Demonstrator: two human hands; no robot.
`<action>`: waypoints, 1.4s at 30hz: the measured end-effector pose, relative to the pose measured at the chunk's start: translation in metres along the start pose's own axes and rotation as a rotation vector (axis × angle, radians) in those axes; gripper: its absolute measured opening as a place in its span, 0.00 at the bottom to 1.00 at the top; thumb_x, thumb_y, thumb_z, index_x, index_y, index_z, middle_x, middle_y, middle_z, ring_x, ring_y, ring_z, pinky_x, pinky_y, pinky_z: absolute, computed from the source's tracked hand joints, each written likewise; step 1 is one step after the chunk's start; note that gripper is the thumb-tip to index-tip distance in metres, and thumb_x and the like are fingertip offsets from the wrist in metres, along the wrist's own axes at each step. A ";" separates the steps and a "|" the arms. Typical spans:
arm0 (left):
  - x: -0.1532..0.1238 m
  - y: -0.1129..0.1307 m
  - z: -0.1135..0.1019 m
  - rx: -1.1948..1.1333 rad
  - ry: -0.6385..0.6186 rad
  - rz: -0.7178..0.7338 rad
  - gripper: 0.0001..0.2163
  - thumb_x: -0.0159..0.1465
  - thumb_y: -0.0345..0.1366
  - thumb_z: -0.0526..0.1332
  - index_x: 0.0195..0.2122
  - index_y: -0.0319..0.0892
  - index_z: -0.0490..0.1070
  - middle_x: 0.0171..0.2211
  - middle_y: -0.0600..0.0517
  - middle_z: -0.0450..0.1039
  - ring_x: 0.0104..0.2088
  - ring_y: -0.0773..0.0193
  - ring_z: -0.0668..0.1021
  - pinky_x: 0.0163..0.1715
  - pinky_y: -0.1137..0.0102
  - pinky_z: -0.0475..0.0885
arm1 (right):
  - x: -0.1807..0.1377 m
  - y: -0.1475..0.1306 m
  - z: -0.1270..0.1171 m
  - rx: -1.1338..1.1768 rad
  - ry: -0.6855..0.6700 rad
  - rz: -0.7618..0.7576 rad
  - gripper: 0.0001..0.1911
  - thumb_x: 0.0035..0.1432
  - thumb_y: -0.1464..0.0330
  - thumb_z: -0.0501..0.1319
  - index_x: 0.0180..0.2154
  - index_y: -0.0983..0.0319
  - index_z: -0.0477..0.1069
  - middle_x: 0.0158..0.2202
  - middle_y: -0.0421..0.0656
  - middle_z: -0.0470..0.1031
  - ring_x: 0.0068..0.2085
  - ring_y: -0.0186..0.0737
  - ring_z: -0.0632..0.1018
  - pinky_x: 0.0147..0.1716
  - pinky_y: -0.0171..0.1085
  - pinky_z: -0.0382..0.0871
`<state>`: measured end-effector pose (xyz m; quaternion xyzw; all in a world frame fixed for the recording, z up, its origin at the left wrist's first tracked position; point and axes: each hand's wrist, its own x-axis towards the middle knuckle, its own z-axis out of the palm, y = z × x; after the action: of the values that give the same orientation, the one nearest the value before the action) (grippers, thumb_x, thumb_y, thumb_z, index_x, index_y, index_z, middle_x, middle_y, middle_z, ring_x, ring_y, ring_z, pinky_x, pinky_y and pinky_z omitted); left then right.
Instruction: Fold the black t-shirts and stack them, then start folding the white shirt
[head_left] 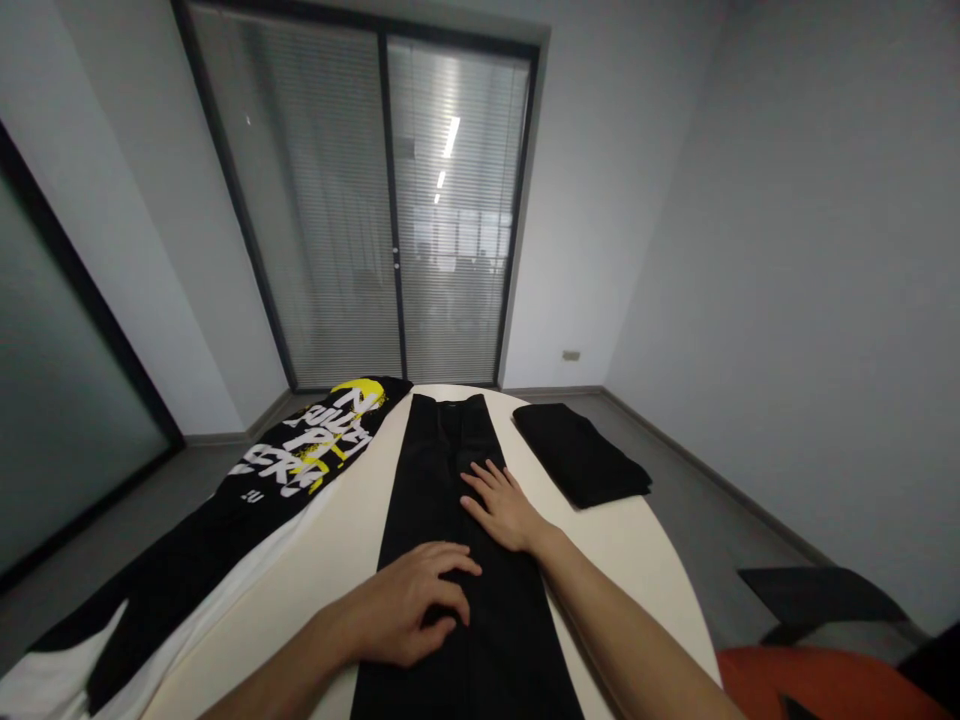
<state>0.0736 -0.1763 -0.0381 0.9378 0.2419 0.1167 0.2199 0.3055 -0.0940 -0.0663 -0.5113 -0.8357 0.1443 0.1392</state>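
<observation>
The trousers [427,490] lie lengthwise along the middle of the round cream bench [337,530], their waistband at the far end and the legs running toward the person, out of the bottom of view. They are plain black; the inside of the waistband is too dark and small to read.

The right hand [499,508] is spread wide and palm down on the trousers, below the waistband at their right side. The left hand [420,605] is nearer, over the left part of the legs, its fingers loosely bent and parted around nothing; whether it presses on the cloth I cannot tell.

The writing is on the shirt [262,510], black with white parts, which lies along the left edge of the bench. Brush-like white capitals run in several slanted rows over yellow splashes: an N at the top, a P lower down, and what looks like ER in the last large row. The full words are not clear. A small white mark beside the lettering is too small to read.

Right of the trousers, apart from them, rests a folded black garment [581,455]. A chair [825,685] with an orange seat stands at the lower right.
</observation>
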 end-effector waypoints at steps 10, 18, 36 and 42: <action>0.001 0.014 0.000 -0.070 -0.143 -0.080 0.16 0.51 0.25 0.62 0.40 0.46 0.72 0.69 0.50 0.57 0.69 0.47 0.56 0.67 0.45 0.46 | -0.005 -0.008 -0.007 -0.042 -0.021 -0.044 0.35 0.67 0.45 0.47 0.67 0.54 0.59 0.71 0.44 0.53 0.72 0.55 0.48 0.68 0.59 0.35; -0.003 0.015 -0.006 -0.079 -0.111 -0.100 0.16 0.51 0.23 0.62 0.40 0.46 0.73 0.68 0.50 0.58 0.70 0.48 0.56 0.66 0.49 0.55 | -0.012 -0.008 -0.003 -0.034 -0.007 -0.119 0.26 0.71 0.58 0.45 0.66 0.54 0.60 0.69 0.45 0.58 0.70 0.51 0.55 0.67 0.58 0.47; 0.000 0.010 -0.003 -0.096 -0.051 0.002 0.09 0.62 0.35 0.67 0.44 0.52 0.78 0.60 0.52 0.69 0.63 0.53 0.67 0.65 0.54 0.58 | -0.013 -0.002 -0.009 0.036 0.051 -0.311 0.16 0.68 0.65 0.53 0.53 0.55 0.74 0.61 0.45 0.68 0.63 0.44 0.66 0.64 0.46 0.58; 0.006 0.015 0.006 -0.114 -0.053 0.149 0.10 0.66 0.42 0.64 0.48 0.56 0.78 0.54 0.53 0.74 0.56 0.58 0.73 0.62 0.59 0.62 | -0.010 0.003 -0.003 0.052 0.057 -0.288 0.20 0.70 0.62 0.52 0.60 0.57 0.67 0.63 0.48 0.66 0.64 0.44 0.66 0.66 0.47 0.56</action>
<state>0.0870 -0.1872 -0.0359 0.9420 0.1585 0.1212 0.2699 0.3138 -0.1014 -0.0655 -0.3861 -0.8922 0.1298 0.1951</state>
